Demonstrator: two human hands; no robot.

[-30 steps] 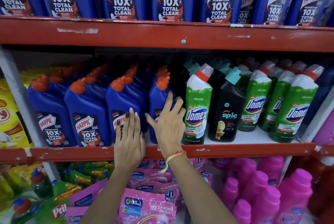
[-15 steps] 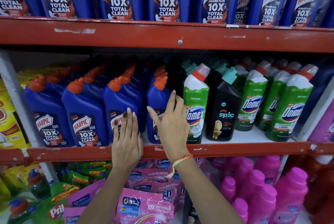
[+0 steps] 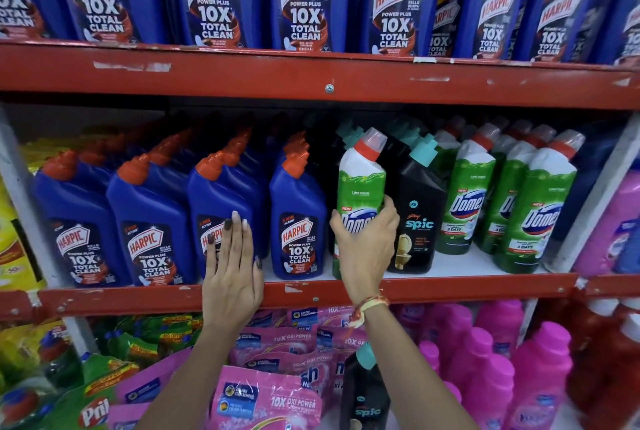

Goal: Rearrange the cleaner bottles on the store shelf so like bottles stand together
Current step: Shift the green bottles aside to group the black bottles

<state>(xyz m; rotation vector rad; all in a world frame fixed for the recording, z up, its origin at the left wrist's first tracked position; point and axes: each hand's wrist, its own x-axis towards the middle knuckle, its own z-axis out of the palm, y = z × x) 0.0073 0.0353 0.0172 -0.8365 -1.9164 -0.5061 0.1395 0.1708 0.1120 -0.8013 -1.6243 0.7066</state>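
On the middle shelf (image 3: pixel 450 285) a lone green Domex bottle (image 3: pixel 362 183) stands between the blue Harpic bottles (image 3: pixel 298 221) and a black Spic bottle (image 3: pixel 420 214). My right hand (image 3: pixel 367 242) is wrapped around the lone Domex bottle's lower body. More green Domex bottles (image 3: pixel 535 207) stand to the right of the Spic bottle. My left hand (image 3: pixel 232 266) lies flat, fingers together, against the front of a blue Harpic bottle (image 3: pixel 214 207) and the red shelf edge.
Large blue Harpic bottles (image 3: pixel 304 3) fill the top shelf. Below are pink pouches (image 3: pixel 270 398), pink bottles (image 3: pixel 485 360), another black Spic bottle (image 3: pixel 363 395) and green Pril packs (image 3: pixel 93 409). Yellow packs (image 3: pixel 14 246) sit at far left, a white upright (image 3: pixel 595 201) at right.
My right hand slid right from the blue Harpic bottle and closed around the lone green Domex bottle. My left hand stayed flat at the shelf edge.
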